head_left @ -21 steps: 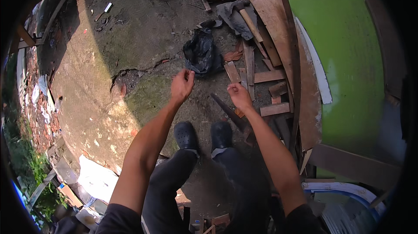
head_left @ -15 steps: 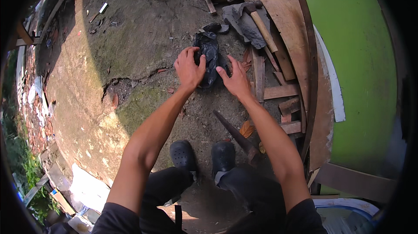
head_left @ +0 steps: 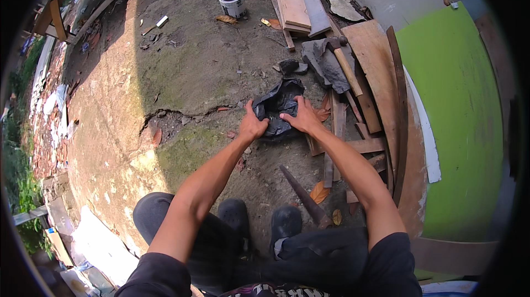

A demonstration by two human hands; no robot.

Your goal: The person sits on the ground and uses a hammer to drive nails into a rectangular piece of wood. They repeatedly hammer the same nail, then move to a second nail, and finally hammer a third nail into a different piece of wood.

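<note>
A person crouching on a cracked, moss-stained concrete floor [head_left: 182,70] reaches forward with both bare hands to a crumpled black plastic bag [head_left: 277,110] lying on the ground just ahead of the person's dark shoes [head_left: 259,221]. The left hand [head_left: 253,125] is clamped on the bag's near left edge, thumb up and fingers curled into the plastic; the right hand [head_left: 301,118] presses down on the bag's right side, fingers spread and gripping its folds, so the two hands sit close together with the bag between them. Just right of the bag lies a litter of offcut wooden slats [head_left: 338,131] and dry orange leaves [head_left: 319,192], and beyond them a hammer [head_left: 343,59] with a pale wooden handle rests on a grey cloth [head_left: 326,65] beside a broad curved plywood sheet [head_left: 375,70]. A dark pointed stake [head_left: 302,195] lies on the ground near the person's right knee. Farther off, a small open paint tin [head_left: 232,1] stands upright on the concrete, near a stack of short planks [head_left: 295,7]. A bright green panel [head_left: 458,114] fills the right side of the view, and a strip of rubble and greenery [head_left: 33,125] borders the left.
</note>
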